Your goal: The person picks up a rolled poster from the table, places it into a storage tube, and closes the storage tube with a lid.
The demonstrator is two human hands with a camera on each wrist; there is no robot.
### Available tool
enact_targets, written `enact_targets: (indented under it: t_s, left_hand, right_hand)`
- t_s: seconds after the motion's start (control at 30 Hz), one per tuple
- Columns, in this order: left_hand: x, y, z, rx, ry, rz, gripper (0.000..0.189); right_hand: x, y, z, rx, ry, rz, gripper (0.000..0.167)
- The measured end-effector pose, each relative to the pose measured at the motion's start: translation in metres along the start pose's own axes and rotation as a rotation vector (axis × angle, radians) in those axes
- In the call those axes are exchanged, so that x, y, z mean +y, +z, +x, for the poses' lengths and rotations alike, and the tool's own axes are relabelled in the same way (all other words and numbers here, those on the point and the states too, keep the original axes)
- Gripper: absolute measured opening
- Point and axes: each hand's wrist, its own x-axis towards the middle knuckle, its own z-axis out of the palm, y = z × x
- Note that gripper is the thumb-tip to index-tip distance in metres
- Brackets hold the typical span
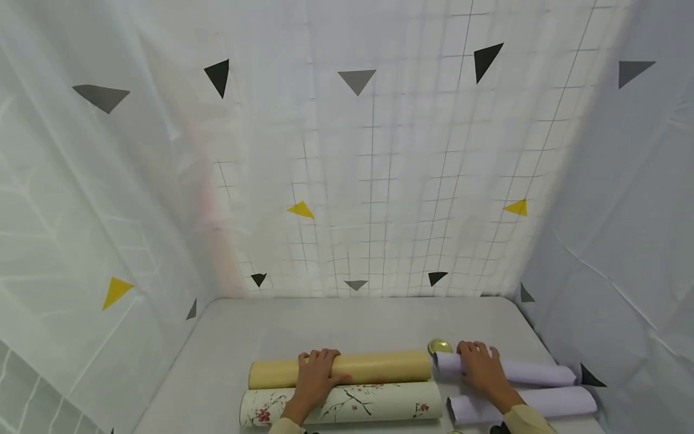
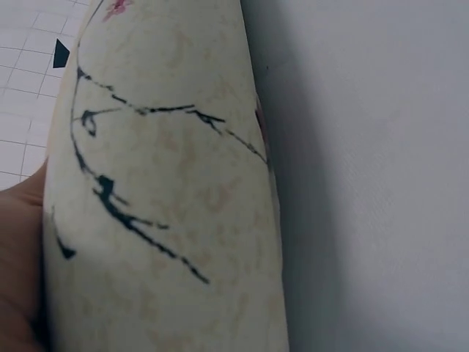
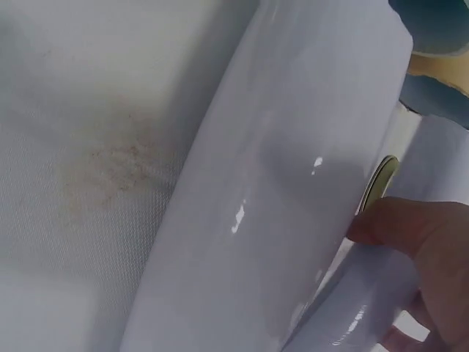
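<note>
Plainly, the yellow roll runs nearly nine to three o'clock across the table, right under the left hand, whose fingers are curled over it. The left wrist crosses the floral roll, parallel at six o'clock and close beside it. At the left hand's three o'clock lies the back lilac roll, its axis tipped slightly toward four; the right hand is clasped over it, nearer its nine o'clock end. Whether that end touches the yellow one, I cannot tell. The front lilac roll lies at five o'clock from the back one, nearer the right hand. A gold disc sits at the right hand's ten o'clock.
</note>
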Motion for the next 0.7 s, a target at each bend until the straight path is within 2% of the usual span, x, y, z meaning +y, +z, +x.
enact_targets:
  t_s: [0.17,0.33,0.47,0.57,0.7]
  left_hand:
    - [-0.003,0.003,0.0,0.021,0.009,0.004,0.065]
    - [-0.004,0.004,-0.002,0.062,0.027,0.002,0.062]
    - [-0.003,0.004,-0.003,0.1,0.024,0.04,0.062]
    - [-0.002,0.004,-0.003,0.111,0.01,0.066,0.063]
    - [-0.001,0.004,-0.002,0.118,0.014,0.041,0.063]
  right_hand:
    - [-0.005,0.0,0.002,0.078,-0.043,-0.004,0.051]
    - [-0.009,0.003,0.004,0.086,-0.06,0.016,0.052]
    - [-0.013,0.005,0.004,0.097,-0.081,-0.004,0.055]
    - [-0.015,0.006,0.003,0.114,-0.105,-0.004,0.057]
    - [-0.02,0.005,0.002,0.146,-0.119,0.022,0.057]
